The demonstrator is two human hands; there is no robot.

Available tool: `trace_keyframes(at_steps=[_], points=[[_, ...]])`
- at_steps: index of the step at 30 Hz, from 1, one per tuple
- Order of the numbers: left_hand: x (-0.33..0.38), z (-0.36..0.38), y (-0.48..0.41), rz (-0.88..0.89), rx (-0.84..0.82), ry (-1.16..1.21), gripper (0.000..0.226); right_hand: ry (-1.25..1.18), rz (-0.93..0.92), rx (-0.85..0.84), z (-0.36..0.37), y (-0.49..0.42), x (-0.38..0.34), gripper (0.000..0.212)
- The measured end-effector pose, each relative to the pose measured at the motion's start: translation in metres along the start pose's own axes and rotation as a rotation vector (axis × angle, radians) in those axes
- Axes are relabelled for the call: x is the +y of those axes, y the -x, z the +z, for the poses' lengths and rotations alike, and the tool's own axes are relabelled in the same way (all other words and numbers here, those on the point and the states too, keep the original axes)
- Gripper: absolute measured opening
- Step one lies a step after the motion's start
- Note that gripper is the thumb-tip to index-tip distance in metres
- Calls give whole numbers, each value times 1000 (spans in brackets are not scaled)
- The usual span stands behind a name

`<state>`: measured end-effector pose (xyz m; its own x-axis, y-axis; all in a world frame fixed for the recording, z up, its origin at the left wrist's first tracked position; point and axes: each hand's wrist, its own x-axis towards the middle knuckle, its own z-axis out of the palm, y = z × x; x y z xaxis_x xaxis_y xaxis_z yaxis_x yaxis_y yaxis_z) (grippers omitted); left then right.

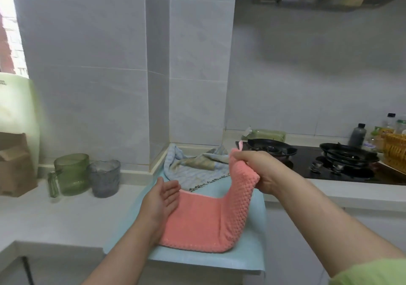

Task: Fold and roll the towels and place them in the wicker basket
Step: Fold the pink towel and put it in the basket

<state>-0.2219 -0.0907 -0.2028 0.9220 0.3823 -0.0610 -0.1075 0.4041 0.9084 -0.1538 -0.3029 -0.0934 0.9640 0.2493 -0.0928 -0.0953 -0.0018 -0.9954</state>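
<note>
At the front of the counter (66, 214), the right hand (261, 170) has its grip closed on one end of the pink towel (197, 221). Fingers and thumb bunch the waffled cloth and hold that end up off the surface. The left hand (162, 199) makes no grip at all: its fingers are straight, the palm turned toward the towel at its left edge (whether it actually touches, I can't quite tell). The rest of the pink towel lies flat on a pale blue mat (241, 262) that reaches the counter's front edge. Just behind it, pushed into the corner by the tiled pillar, a blue-grey towel (193, 166) lies crumpled. Off to the left a green glass jug (71, 174) and a grey glass cup (105, 178) stand side by side, with a cardboard box (15, 164) beyond them. To the right is a black gas hob (329, 170), and past it, at the far edge of view, the wicker basket (395, 150) (only partly in sight), well apart from both towels.
</note>
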Motion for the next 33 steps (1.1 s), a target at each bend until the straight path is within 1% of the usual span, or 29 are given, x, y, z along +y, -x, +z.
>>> trace_keyframes(at_steps=[2,5,7,8,10,12,14,15,16,17,19,20,21,22,24,25,26,29,31,33], points=[[4,-9,0,-74,-23,60,55,28,17,-55,30,-8,6,21],[8,-17,1,-174,-57,118,61,40,67,-110,70,-20,26,26],[10,-22,2,-226,-59,145,67,102,51,-101,89,-24,42,7],[11,-24,2,-253,-53,149,71,152,57,-108,94,-24,51,8],[10,-27,3,-297,-33,153,76,227,79,-150,100,-23,67,17],[7,-30,1,-310,-19,162,77,242,93,-214,100,-16,75,13],[5,-30,-1,-318,-22,131,75,171,55,-269,92,-6,71,11],[5,-28,0,-318,-28,92,69,134,-8,-252,84,-1,68,10],[5,-26,0,-306,-28,40,59,133,-97,-194,73,4,66,10],[6,-22,2,-287,-32,-12,46,177,-196,-102,59,9,67,11],[6,-18,6,-242,-58,-150,25,393,-387,48,30,22,79,15],[5,-16,6,-222,-73,-242,19,538,-443,53,17,29,91,15],[4,-16,6,-201,-79,-348,15,678,-464,13,8,36,104,14],[4,-15,5,-179,-81,-468,12,798,-451,-48,2,42,118,18],[5,-13,4,-128,-59,-654,6,951,-445,-123,-2,47,137,41],[5,-10,5,-115,-43,-684,1,992,-468,-115,-2,46,142,49],[6,-8,6,-112,-36,-683,5,1014,-498,-90,-1,45,145,52],[8,-1,6,-123,-30,-576,17,1117,-581,-31,4,45,147,49],[12,2,4,-88,16,-532,21,1179,-598,-37,8,45,147,48],[17,2,2,-60,38,-468,24,1158,-590,-54,9,44,145,48]])
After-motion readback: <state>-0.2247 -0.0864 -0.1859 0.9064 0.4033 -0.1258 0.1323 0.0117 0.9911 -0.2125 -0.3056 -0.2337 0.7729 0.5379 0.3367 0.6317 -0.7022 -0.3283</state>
